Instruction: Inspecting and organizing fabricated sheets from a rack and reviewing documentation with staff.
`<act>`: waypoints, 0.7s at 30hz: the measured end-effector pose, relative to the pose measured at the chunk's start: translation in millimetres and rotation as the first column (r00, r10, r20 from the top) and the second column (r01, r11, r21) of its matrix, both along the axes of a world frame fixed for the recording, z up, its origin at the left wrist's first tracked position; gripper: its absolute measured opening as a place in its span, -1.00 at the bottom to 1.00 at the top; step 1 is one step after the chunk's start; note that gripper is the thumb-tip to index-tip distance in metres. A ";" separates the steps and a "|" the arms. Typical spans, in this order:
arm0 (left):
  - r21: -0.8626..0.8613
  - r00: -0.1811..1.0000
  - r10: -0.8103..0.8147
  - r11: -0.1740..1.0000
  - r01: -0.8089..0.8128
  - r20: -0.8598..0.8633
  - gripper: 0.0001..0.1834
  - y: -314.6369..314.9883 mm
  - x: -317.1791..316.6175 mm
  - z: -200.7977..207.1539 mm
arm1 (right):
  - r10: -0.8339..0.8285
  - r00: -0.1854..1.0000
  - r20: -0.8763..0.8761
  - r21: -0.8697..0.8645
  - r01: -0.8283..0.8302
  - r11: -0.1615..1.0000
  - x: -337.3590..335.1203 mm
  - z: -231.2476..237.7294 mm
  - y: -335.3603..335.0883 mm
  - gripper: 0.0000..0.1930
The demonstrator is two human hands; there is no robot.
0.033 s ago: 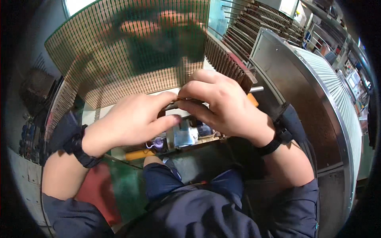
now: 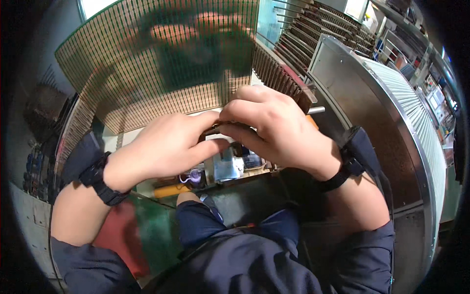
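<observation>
My left hand and my right hand meet at the middle, above a cluttered work surface. The fingers of both are bent and closed round a thin dark strip, of which only a short piece shows between them. Most of it is hidden by the fingers, and its kind cannot be made out. The left thumb stretches toward the right hand below the strip. Just beyond the hands stands a large see-through panel with a green grid, reflecting hands and dark clothing.
Brown toothed strips stand in a row behind my right hand. A metal-framed panel rises at the right. Below the hands lie a purple thing, a bluish packet and an orange bar. Racked rods fill the back.
The left hand has shifted slightly right, and its thumb has moved right and up, closer to the right hand. The right hand has hardly moved.
</observation>
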State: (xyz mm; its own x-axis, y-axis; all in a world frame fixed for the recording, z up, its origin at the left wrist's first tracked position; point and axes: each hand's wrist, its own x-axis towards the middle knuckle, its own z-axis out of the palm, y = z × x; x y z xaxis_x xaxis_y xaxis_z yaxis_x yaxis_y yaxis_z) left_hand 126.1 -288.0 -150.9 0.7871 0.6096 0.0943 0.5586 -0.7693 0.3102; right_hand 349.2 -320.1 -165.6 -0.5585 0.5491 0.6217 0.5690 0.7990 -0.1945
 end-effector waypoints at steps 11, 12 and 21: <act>-0.122 0.994 0.109 0.986 -0.111 -0.022 -0.71 4.9 9.4 -6.6 | 0.111 0.958 0.263 -0.063 -0.098 0.993 -0.3 26.6 13.1 -0.89; -0.127 0.994 0.105 0.986 -0.107 -0.023 -0.71 5.8 9.4 -7.9 | 0.133 0.933 0.334 -0.062 -0.120 0.991 0.4 29.6 14.9 -0.89; 0.012 0.997 -0.005 1.000 0.004 0.076 -0.68 13.8 1.6 -21.7 | -0.058 0.919 0.390 0.164 -0.007 0.987 -16.7 27.1 2.9 -0.83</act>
State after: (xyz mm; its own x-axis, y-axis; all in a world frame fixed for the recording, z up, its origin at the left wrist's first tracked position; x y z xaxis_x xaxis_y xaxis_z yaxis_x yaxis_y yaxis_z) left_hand 127.7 -274.2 -172.6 0.7803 0.6043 0.1611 0.5301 -0.7757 0.3424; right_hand 332.5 -317.2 -138.5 -0.7619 0.4792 0.4357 0.5943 0.7848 0.1760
